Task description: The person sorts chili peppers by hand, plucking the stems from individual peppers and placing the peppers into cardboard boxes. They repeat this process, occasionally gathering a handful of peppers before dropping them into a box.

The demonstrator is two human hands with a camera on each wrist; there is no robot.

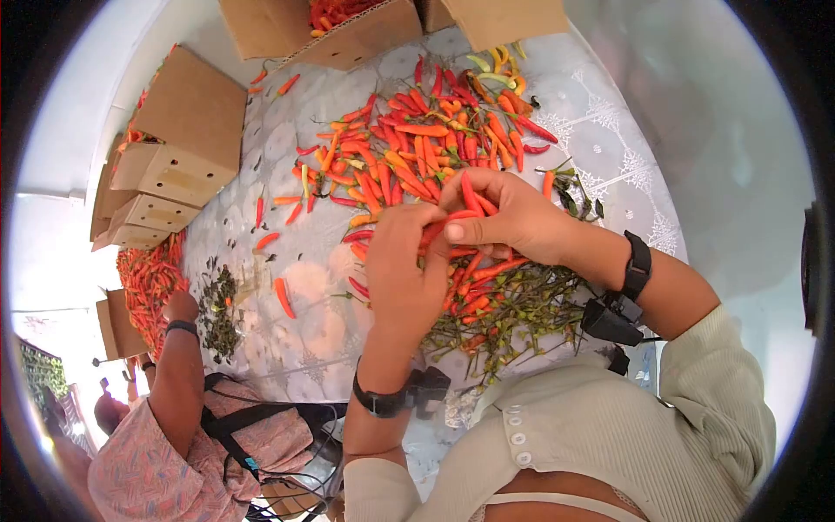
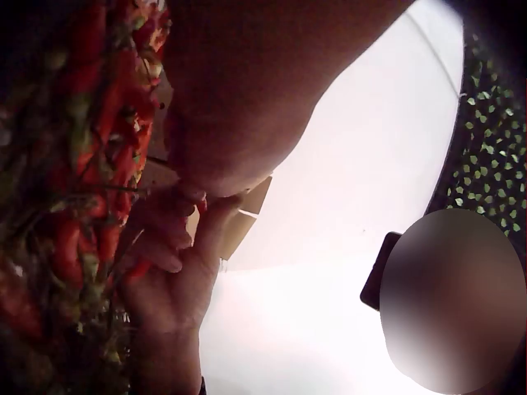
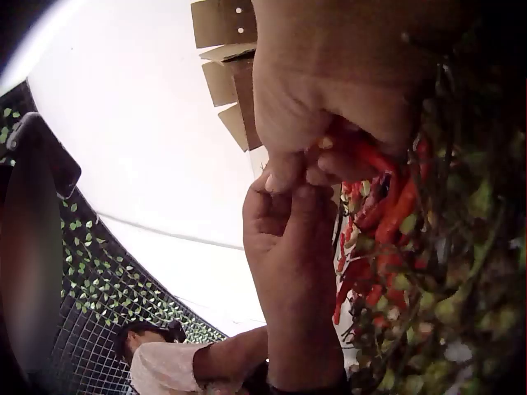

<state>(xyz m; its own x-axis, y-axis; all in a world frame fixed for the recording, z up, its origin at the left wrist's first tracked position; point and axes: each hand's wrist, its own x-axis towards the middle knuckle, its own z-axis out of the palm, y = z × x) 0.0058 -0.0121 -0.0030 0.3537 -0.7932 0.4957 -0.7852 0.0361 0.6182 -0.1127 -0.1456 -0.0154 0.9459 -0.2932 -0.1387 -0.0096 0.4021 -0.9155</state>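
Note:
Both hands meet over a heap of red and orange chili peppers on the table. My right hand holds several red chilies among its curled fingers, its thumb lying along one of them. The left hand grips the near end of that chili, fingers and thumb bent around it. In the right wrist view, the fingertips of the two hands touch, and a red chili shows under the right palm. Green stems, cut or plucked, lie in a pile below the hands.
Cardboard boxes stand at the left, and another box with chilies is at the back. Yellow chilies lie at the far end. Another person's arm reaches into a chili pile at left, beside dark scraps.

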